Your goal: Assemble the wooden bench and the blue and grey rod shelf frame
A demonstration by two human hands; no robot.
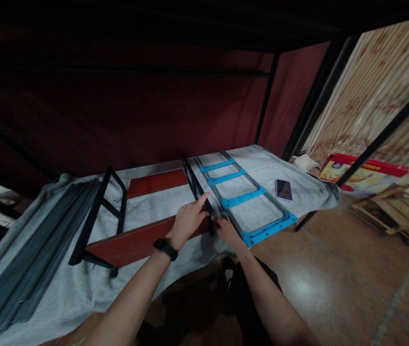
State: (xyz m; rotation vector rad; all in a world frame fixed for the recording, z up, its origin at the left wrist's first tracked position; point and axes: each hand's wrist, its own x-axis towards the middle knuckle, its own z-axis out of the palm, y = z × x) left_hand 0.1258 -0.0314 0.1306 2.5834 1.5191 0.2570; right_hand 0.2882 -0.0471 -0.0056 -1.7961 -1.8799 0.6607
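Note:
A small rack with black metal side frames [93, 222] and two reddish-brown boards [144, 239] lies on the grey-white cloth. At its right end, my left hand [189, 218] grips the black side frame [199, 190], thumb raised along the bar and fingers partly hidden behind it. My right hand [226, 230] is at the near corner of that same frame, fingers curled; what they pinch, if anything, is too small to make out. Just right of my hands lies a ladder-like assembly of grey tubes with blue plastic crosspieces [243, 197].
Several long grey tubes [42, 254] lie bundled at the left. A phone [284, 190] rests on the cloth [258, 163] at the right. Black posts [267, 98] stand around the bed-like platform. A red-and-yellow box [363, 173] and a wooden rack [399, 209] are beyond, on the right.

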